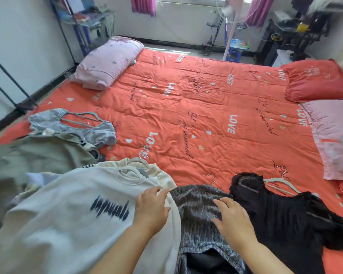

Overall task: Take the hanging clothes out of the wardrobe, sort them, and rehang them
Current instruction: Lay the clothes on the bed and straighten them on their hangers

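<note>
Across the near edge of the orange bedspread [186, 99] we see the clothes laid out in a row, most with their hangers in them. Our left hand [151, 208] rests on the right shoulder of the white T-shirt [71, 210], fingers curled loosely with the tips at the seam where it meets the neighbouring garment; whether they pinch any cloth we cannot tell. Our right hand [233, 219] lies flat and spread on the grey marled top [198, 214], palm down, gripping nothing. A metal hook [212, 178] pokes out above that top's neckline.

Just beside it on the right lies the black dress [281, 210], touching the grey top, with a white hanger [279, 183] showing at its collar. Under the white T-shirt, a cream garment [160, 175] peeks out at the neck, with wire hooks above it. Further left sit an olive garment [40, 153] and a pale blue top [71, 127] on a grey hanger [87, 115].

Well apart from the clothes, a pink folded quilt [107, 64] lies at the far left of the bed, and a red pillow [315, 82] and a pink pillow [335, 135] lie on the right.
</note>
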{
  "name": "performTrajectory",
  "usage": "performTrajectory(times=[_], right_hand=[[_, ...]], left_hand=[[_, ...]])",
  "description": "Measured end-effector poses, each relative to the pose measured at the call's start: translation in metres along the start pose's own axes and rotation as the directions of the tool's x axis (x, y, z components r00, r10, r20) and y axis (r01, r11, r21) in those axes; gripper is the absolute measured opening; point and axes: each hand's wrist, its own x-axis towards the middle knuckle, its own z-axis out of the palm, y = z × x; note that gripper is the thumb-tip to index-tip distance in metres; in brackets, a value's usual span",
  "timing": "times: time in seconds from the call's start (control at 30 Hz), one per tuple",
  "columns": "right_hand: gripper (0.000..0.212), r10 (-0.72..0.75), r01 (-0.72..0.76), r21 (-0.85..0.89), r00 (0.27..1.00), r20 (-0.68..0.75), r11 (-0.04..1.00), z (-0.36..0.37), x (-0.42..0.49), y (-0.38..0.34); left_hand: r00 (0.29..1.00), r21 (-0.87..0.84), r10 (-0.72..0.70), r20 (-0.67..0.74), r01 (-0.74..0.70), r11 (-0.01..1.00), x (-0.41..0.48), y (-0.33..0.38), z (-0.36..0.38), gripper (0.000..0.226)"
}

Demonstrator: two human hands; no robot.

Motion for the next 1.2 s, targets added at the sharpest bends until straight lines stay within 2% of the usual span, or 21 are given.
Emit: performTrajectory(times=[0.13,0.27,0.57,0.73,0.97,1.13,1.2], right_hand=[[0.06,-0.041,0.04,-0.02,0.998,-0.056,0.999,0.009,-0.01,-0.074],[0.067,-0.146,0.141,-0.042,0.979,-0.146,0.989,0.027,-0.016,-0.151],[0.067,-0.25,0.25,-0.025,0.95,-0.186,0.968,0.047,-0.028,-0.255],[0.068,-0.275,0.27,-0.052,0.945,-0.178,0.961,0.049,-0.032,-0.277],[0.068,-0.284,0.28,-0.048,0.938,-0.198,0.959,0.064,-0.027,-0.271],[0.065,-0.281,0.288,0.019,0.946,-0.16,0.957,0.071,-0.001,-0.27],[0.065,-0.285,0.299,0.043,0.938,-0.197,0.953,0.068,0.016,-0.276]], left_hand=[[0.999,-0.033,-0.029,-0.019,0.028,0.999,-0.037,-0.067,-0.023,0.047],[0.995,-0.065,-0.077,-0.058,0.073,0.995,-0.075,-0.145,-0.046,0.044],[0.979,-0.118,-0.177,-0.097,0.165,0.979,-0.126,-0.258,-0.072,0.051],[0.97,-0.141,-0.206,-0.127,0.188,0.972,-0.13,-0.279,-0.073,0.051],[0.97,-0.196,-0.205,-0.132,0.177,0.964,-0.117,-0.273,-0.064,0.052],[0.971,-0.13,-0.202,-0.123,0.186,0.974,-0.097,-0.273,-0.071,0.052],[0.963,-0.109,-0.219,-0.157,0.203,0.973,-0.089,-0.277,-0.076,0.053]])
